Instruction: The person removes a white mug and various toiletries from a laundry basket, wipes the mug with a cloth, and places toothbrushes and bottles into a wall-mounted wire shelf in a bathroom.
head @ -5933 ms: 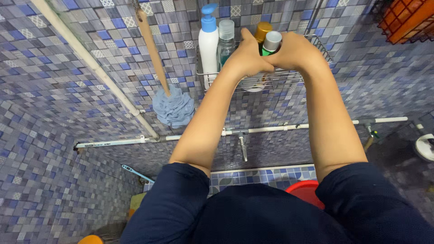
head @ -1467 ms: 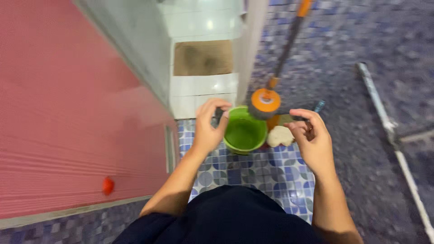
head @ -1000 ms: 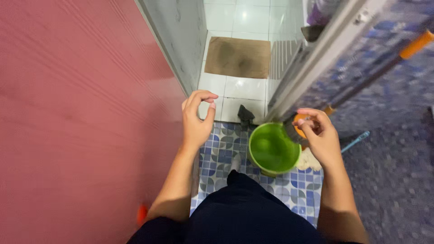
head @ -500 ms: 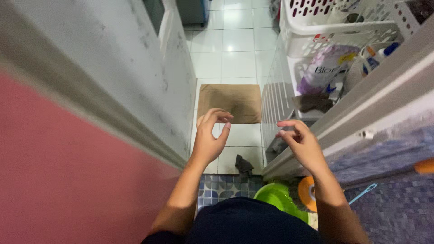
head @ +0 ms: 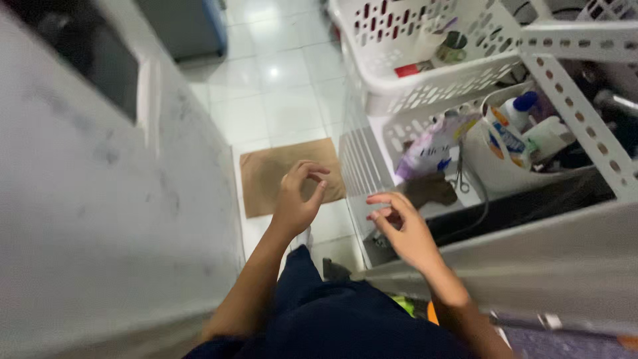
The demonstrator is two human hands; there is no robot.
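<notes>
Here, nearest the camera, the person's dark blue clothing [head: 345, 319] fills the lower middle of the view, with both bare forearms reaching forward from it. The left hand [head: 296, 199] is raised over the white tiled floor [head: 292, 86]; its fingers [head: 312, 169] are loosely curled, thumb and forefinger nearly meeting, and they grasp nothing. The right hand [head: 402, 226] is likewise empty, its fingers [head: 382, 199] half bent and relaxed, held just beside the lower edge of the white shelving rack [head: 571, 100].

Past the left hand, a brown floor mat [head: 266, 176] lies flat on the tiles, close against the foot of the rack. A pale, scuffed wall [head: 86, 226] runs along the left side.

Farther off to the right, the rack holds a purple pouch [head: 428, 149], a pair of scissors [head: 460, 174] and a white tub [head: 492, 166] with bottles standing in it. Above these sits a white perforated laundry basket [head: 425, 60].

As a judgement, the step in hand appears to be passing through the narrow gap between wall and rack. It is done well by keeping the right hand clear of the rack's edge and hanging cord, and by placing the feet squarely on the mat, which may slide on smooth tile.
</notes>
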